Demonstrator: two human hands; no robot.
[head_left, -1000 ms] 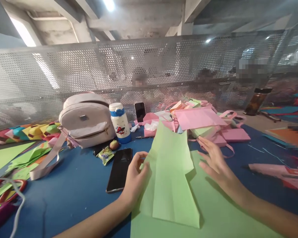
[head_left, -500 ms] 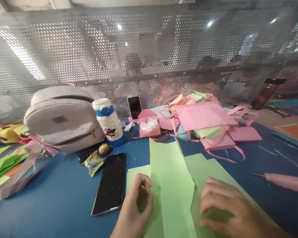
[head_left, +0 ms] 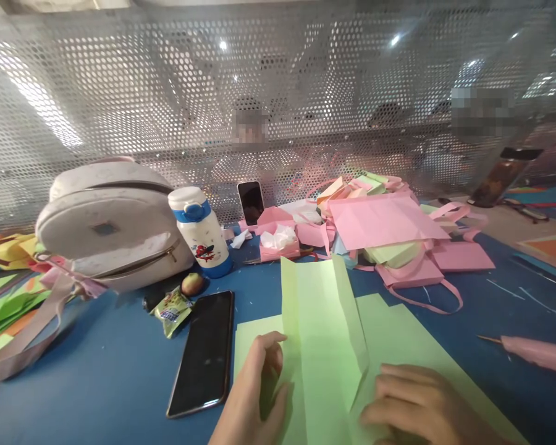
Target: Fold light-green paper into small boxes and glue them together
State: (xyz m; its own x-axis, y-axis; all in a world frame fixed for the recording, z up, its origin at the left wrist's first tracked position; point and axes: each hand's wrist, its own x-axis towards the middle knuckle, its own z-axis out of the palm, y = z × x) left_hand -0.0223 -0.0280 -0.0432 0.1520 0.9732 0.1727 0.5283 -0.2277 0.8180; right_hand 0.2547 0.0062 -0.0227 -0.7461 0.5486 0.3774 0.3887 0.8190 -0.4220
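A folded light-green paper stands up in creases on a flat green sheet on the blue table. My left hand curls round the left flap of the folded paper, thumb pinching it. My right hand lies on the right side of the paper, fingers bent and pressing it down. A black phone lies face up just left of my left hand.
A white backpack, a white and blue bottle, a snack packet and a small fruit sit at the left. Pink paper bags pile behind. A perforated metal screen closes the back. A pink stick lies right.
The view dropped towards the table. The green paper came down from being held up, and both hands moved lower onto it, the right hand settling flat on its right side.
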